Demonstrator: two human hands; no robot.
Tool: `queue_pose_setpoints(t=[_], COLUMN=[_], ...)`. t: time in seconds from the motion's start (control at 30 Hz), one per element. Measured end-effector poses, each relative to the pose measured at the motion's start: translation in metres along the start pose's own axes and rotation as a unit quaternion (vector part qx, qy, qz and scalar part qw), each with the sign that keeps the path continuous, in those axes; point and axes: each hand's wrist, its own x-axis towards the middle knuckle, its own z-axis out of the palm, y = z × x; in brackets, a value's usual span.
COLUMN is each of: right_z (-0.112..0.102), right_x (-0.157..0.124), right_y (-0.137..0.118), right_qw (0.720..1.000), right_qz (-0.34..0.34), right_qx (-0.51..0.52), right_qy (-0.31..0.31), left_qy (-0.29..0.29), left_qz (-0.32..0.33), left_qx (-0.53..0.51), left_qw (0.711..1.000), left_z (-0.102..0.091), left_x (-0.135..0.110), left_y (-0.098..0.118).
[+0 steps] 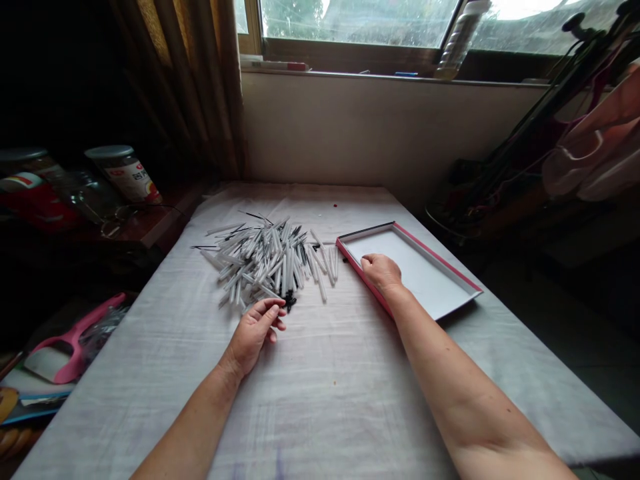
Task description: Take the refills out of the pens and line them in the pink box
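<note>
A heap of several clear plastic tubes (270, 260) mixed with thin black pieces lies on the white cloth-covered table (320, 380). My left hand (254, 331) rests at the near edge of the heap, fingers loosely curled and pinched beside a small clump of black pieces (290, 303); what it holds, if anything, I cannot make out. My right hand (381, 271) lies on the near left corner of a shallow white tray with a red rim (453, 270), its fingers curled down over the rim. The tray's inside looks bare.
Jars with lids (123, 173) stand on a dark shelf at the left, with a pink-handled tool (75, 340) below. A window sill with a bottle (460, 37) runs along the back. Fabric and dark rods (575, 133) crowd the right side.
</note>
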Motion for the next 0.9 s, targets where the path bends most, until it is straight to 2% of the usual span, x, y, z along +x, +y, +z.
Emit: queue_pose_setpoints(t=[0.13,0.17,0.23,0.33,0.43,0.53,0.63,0.7,0.77,0.83,0.9], right_z=[-0.003,0.000,0.009,0.024,0.032,0.032,0.032,0.035,0.040,0.044,0.044], right_x=[-0.032,-0.043,-0.064,-0.086,-0.093,-0.094,-0.097,-0.102,-0.107,-0.113,-0.120], right_y=[-0.016,-0.021,-0.033,-0.047,-0.055,-0.054,-0.046,-0.039,-0.033,-0.030,-0.031], right_qw=[0.990,0.988,0.988,0.988,0.986,0.990,0.996,0.997,0.993,0.983,0.964], right_qz=[-0.069,-0.094,-0.139,-0.153,-0.149,-0.111,-0.073,-0.075,-0.095,-0.127,-0.171], right_qx=[0.016,0.024,0.018,-0.022,-0.070,-0.087,-0.057,-0.010,0.055,0.125,0.193], right_qy=[0.123,0.118,0.059,0.011,0.003,-0.001,0.012,0.026,0.037,0.046,0.061], left_qy=[-0.004,-0.005,-0.007,-0.008,-0.013,-0.018,-0.025,-0.030,-0.024,0.000,0.035], left_qz=[-0.002,-0.002,0.000,0.004,0.005,0.007,0.015,0.028,0.063,0.148,0.283], left_qx=[-0.001,-0.001,0.000,-0.002,0.000,0.012,0.033,0.058,0.102,0.185,0.291], left_qw=[1.000,1.000,1.000,1.000,1.000,1.000,0.999,0.997,0.992,0.972,0.913], left_z=[0.000,0.000,0.000,0.000,0.000,0.000,0.000,0.000,0.000,0.000,0.001], left_x=[0.000,0.000,-0.001,-0.001,0.000,-0.001,-0.001,-0.001,-0.001,-0.002,-0.005], left_y=[0.001,0.001,0.001,0.000,0.000,0.000,-0.001,-0.004,-0.008,-0.011,-0.013])
